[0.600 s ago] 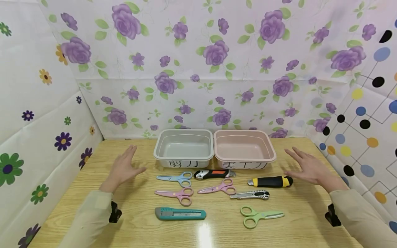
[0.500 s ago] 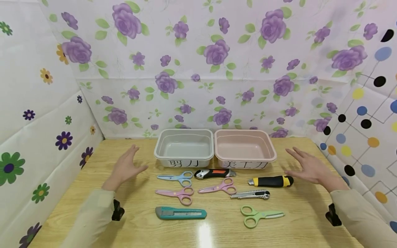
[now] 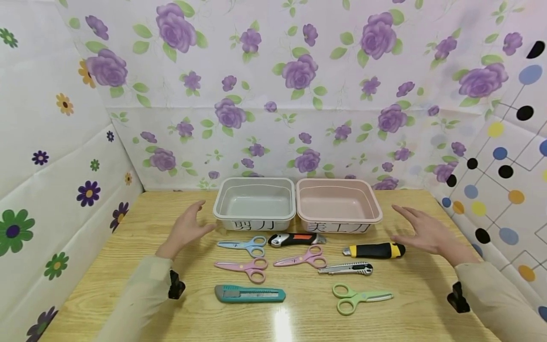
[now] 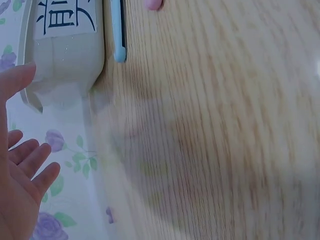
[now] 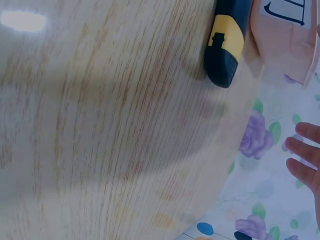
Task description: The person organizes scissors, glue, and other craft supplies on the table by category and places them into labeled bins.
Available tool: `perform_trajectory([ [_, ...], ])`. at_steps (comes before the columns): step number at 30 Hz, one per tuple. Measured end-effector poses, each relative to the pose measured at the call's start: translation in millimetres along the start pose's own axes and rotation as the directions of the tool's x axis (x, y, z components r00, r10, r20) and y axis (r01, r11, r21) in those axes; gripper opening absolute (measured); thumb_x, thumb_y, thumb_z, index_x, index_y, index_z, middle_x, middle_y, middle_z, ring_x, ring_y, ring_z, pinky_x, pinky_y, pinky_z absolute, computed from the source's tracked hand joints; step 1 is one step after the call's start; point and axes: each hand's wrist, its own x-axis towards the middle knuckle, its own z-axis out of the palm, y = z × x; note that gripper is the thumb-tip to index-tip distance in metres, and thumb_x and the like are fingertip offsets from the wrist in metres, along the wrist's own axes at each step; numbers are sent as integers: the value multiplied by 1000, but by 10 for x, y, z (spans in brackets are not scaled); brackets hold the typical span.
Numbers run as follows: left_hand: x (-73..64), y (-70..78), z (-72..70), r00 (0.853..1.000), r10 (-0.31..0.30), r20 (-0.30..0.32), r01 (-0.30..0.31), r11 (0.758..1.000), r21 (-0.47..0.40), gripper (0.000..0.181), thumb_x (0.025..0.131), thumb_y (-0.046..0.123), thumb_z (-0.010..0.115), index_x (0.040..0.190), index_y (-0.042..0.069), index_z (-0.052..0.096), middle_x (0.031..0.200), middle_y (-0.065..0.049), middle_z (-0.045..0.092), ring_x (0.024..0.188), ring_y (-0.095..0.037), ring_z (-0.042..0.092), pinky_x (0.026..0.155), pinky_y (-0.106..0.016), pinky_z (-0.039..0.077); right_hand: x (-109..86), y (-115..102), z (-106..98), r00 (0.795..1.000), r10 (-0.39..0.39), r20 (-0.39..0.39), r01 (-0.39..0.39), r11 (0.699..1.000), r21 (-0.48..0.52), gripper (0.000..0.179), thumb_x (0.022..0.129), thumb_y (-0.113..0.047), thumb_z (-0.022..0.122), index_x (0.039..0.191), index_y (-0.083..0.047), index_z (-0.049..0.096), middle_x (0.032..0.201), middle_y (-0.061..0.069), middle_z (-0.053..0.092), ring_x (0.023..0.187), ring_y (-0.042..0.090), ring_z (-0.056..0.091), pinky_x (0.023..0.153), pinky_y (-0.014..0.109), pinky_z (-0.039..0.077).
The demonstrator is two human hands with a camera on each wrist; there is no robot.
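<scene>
A: Head view first; hands?

B: Both released; L hand (image 3: 188, 232) has fingers extended, holding nothing, thumb near the grey tray (image 3: 256, 207); R hand (image 3: 420, 233) likewise, fingers spread, holding nothing, near the yellow-black cutter (image 3: 372, 251) and the pink tray (image 3: 339, 208); hands flank the tools, prob. so the wearer's view isn't blocked.

A: And the tools?

B: All on the table (image 3: 205, 318), nearer the wearer than the trays; blue scissors (image 3: 249, 245) and black-orange cutter (image 3: 295, 239) up by the trays; L pink scissors (image 3: 245, 267), R pink scissors (image 3: 304, 259) and silver cutter (image 3: 346, 269) mid; teal cutter (image 3: 249, 294) and green scissors (image 3: 358, 297) closest to the wearer.

A: Why that layout?

B: Prob. so each lifts w/o snagging a neighbour; they lie flat, mostly apart (silver cutter and R pink scissors are v. close; can't tell if touching); trays sit side by side, labels facing the wearer, presumably for reading.

A: L wrist view?

B: Thumb overlaps the grey tray's rim in view, contact unclear; fingers parted, nothing gripped; blue scissors' tip shows by the tray.

A: R wrist?

B: Just some fingers at the edge, apart, nothing gripped; yellow-black cutter's butt end points this hand's way, blade end out of frame; prob. handy for gripping away from the blade.
</scene>
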Motion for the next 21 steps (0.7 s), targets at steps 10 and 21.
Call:
perform_trajectory([
  [10,39,46,79,1000,5,21,-4,999,-47,80,79,34,69,137,-6,30,130,-26,45,118,-42,42,95,-57,34,-11,-73,-14,999,-4,-43,6,999,53,85,78,-53,62,145,-20,22,123,24,50,108,47,47,78,62,39],
  [21,64,73,121,999,39,6,-38,996,-75,68,81,33,67,134,0,39,122,-24,53,113,-42,48,91,-58,38,14,-203,-39,995,-4,-100,22,985,173,79,76,-47,67,141,-15,33,118,19,55,105,36,52,77,59,41],
])
